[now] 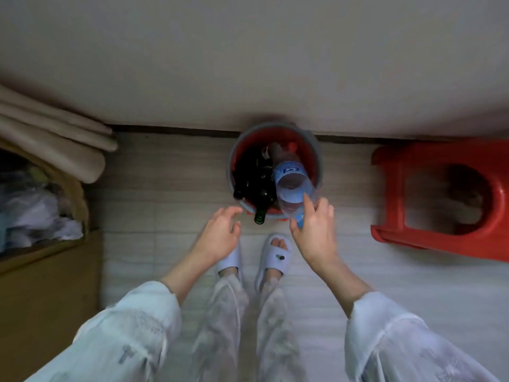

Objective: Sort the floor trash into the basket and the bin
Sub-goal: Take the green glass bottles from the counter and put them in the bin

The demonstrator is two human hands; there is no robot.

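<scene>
Pale sleeves at bottom edge, both arms reaching forward. White slippers [271, 257] on tiled floor [165, 216] below hands. Left hand [220, 232] empty, fingers spread, hovering near bin rim. Right hand [314, 227] gripping base of clear plastic bottle [290, 183], blue label, neck tilted down into red bin [314, 158]. Dark glass bottles [256, 183] in bin, one green neck over near rim. Cardboard box [49, 285] with bags far left. Red stool [446, 197] right. Bin against wall [248, 64].
</scene>
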